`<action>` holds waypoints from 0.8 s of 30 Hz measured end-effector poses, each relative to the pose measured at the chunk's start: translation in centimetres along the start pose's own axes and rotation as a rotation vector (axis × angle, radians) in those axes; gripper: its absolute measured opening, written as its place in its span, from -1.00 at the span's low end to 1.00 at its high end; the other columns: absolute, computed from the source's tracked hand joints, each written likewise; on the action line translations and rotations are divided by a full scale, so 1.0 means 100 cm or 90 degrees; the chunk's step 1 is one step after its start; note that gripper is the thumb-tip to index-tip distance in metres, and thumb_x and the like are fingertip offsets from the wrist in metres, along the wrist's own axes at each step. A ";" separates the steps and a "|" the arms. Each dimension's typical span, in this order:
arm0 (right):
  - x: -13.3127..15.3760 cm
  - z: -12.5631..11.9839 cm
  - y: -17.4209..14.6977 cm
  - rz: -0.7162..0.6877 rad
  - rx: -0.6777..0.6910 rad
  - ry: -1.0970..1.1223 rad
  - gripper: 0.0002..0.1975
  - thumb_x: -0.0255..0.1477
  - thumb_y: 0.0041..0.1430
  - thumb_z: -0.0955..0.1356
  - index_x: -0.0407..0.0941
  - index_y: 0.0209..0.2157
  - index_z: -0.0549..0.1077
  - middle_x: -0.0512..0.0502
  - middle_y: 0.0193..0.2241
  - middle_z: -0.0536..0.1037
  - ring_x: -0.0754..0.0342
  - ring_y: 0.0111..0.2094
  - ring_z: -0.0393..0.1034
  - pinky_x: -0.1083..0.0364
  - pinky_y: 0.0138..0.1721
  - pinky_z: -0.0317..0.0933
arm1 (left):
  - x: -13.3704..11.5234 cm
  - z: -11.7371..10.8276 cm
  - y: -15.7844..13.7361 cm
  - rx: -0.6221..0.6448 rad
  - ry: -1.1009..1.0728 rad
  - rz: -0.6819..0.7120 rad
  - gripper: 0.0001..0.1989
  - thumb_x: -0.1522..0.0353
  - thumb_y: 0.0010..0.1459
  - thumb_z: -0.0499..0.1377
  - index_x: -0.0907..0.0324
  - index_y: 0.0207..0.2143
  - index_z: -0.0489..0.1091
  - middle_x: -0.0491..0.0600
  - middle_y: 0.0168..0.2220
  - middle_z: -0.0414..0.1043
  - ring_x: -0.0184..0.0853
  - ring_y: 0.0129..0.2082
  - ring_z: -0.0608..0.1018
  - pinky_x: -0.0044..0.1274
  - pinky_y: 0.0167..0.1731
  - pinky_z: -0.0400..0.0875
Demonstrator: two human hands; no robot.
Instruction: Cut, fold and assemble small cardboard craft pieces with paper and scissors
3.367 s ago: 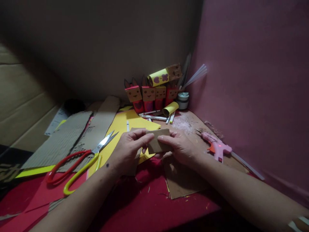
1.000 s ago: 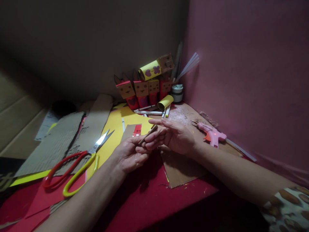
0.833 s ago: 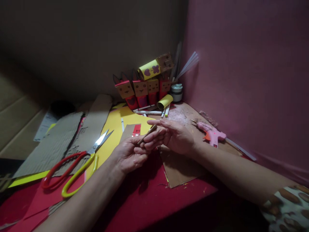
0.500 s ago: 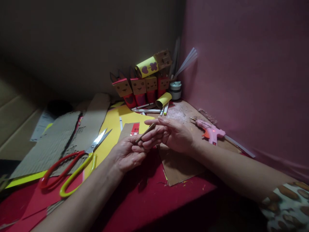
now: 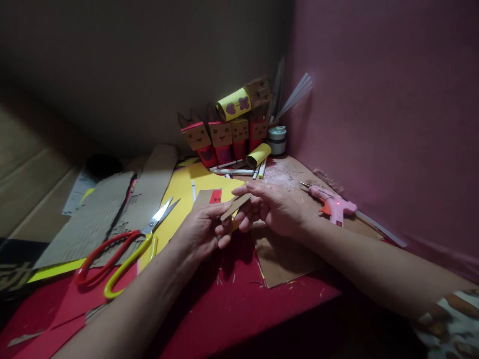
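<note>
A small flat piece of cardboard (image 5: 235, 207) is held between my two hands, above the front of the table. My left hand (image 5: 204, 227) pinches its near left end between thumb and fingers. At its right end my right hand (image 5: 275, 207) grips it, with the fingers curled beneath and partly hidden. Scissors (image 5: 149, 232) with one red and one yellow handle lie to the left, blades partly apart. Just behind my left hand is a cardboard piece with a red label (image 5: 204, 198). Under my right wrist lies a brown cardboard sheet (image 5: 284, 257).
Several cardboard animal figures (image 5: 220, 133) stand at the back, one lying on top. A yellow paper tube (image 5: 259, 155), markers (image 5: 237, 171) and a lidded container (image 5: 277, 139) are nearby. A pink glue gun (image 5: 333, 202) with a lit light lies right. Corrugated cardboard (image 5: 90, 214) is stacked left.
The cardboard piece has turned from nearly edge-on to show its flat face. My fingers have shifted around it. The whole view has moved slightly, so the surroundings appear farther right.
</note>
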State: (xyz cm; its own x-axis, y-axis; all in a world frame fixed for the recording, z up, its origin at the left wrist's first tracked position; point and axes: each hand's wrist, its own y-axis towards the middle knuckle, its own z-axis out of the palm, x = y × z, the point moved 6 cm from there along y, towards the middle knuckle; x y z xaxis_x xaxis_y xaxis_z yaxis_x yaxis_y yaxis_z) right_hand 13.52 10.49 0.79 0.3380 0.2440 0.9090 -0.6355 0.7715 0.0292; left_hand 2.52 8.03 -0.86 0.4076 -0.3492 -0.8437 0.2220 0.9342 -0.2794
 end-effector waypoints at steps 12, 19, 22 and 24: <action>-0.004 -0.001 -0.004 0.022 -0.008 -0.049 -0.08 -0.48 0.02 0.46 -0.12 0.33 -0.05 -0.01 -0.57 0.57 0.14 -0.64 0.42 0.19 -0.57 0.31 | -0.028 -0.004 -0.014 -0.090 0.263 0.181 -0.75 0.31 -0.01 0.31 0.24 -0.28 0.43 -0.18 -0.68 0.31 -0.54 -0.78 0.22 -0.70 -0.79 0.09; -0.011 0.000 0.000 0.018 0.050 -0.058 -0.34 -0.52 0.07 0.40 -0.11 0.22 0.21 -0.03 -0.55 0.56 0.16 -0.63 0.44 0.23 -0.57 0.31 | -0.041 0.003 -0.020 -0.080 0.329 0.271 -0.77 0.46 -0.02 0.30 0.27 -0.24 0.48 -0.12 -0.58 0.43 -0.51 -0.68 0.31 -0.68 -0.69 0.17; -0.011 0.001 -0.001 0.019 0.063 -0.057 -0.42 -0.51 0.09 0.38 -0.10 0.17 0.28 -0.02 -0.54 0.55 0.16 -0.62 0.43 0.22 -0.56 0.30 | -0.044 0.004 -0.022 -0.078 0.361 0.297 -0.75 0.50 -0.03 0.29 0.27 -0.22 0.50 -0.12 -0.56 0.44 -0.49 -0.64 0.33 -0.67 -0.67 0.17; -0.010 0.001 -0.002 0.007 0.059 -0.072 -0.47 -0.49 0.09 0.38 -0.10 0.13 0.33 0.01 -0.56 0.53 0.16 -0.60 0.42 0.22 -0.55 0.30 | -0.047 0.005 -0.024 -0.072 0.381 0.319 -0.75 0.50 -0.03 0.29 0.26 -0.22 0.50 -0.11 -0.53 0.44 -0.48 -0.61 0.35 -0.67 -0.65 0.18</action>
State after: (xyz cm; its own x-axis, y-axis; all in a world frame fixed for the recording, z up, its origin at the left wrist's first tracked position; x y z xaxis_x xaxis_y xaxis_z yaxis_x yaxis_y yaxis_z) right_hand 13.26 10.02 -0.07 0.2530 0.1808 0.9504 -0.7017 0.7106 0.0516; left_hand 0.53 7.36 3.98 -0.1179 0.1845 -0.9757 0.0339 0.9828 0.1817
